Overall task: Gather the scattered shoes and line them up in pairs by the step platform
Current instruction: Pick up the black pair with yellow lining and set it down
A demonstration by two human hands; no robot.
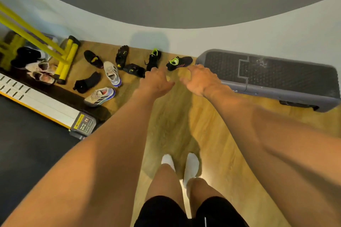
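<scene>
Several shoes lie scattered on the wooden floor by the wall. A black shoe with a neon-green tongue [153, 58] stands just beyond my left hand [156, 81]. Its match [179, 62] lies sideways between that shoe and the grey step platform [267, 73], just beyond my right hand [201, 79]. Both hands reach forward with fingers spread and hold nothing. Further left lie a black toe shoe [121, 56], a low black shoe [134, 69], a black and red shoe [93, 58], a black slipper [86, 82] and two white and purple trainers [112, 73] [100, 96].
A yellow frame [66, 59] stands at the left with more shoes under it, among them pale ones [41, 72]. A treadmill's edge [46, 105] runs along the lower left. My feet in white socks [181, 164] stand on the bare floor. The wall [184, 39] closes the far side.
</scene>
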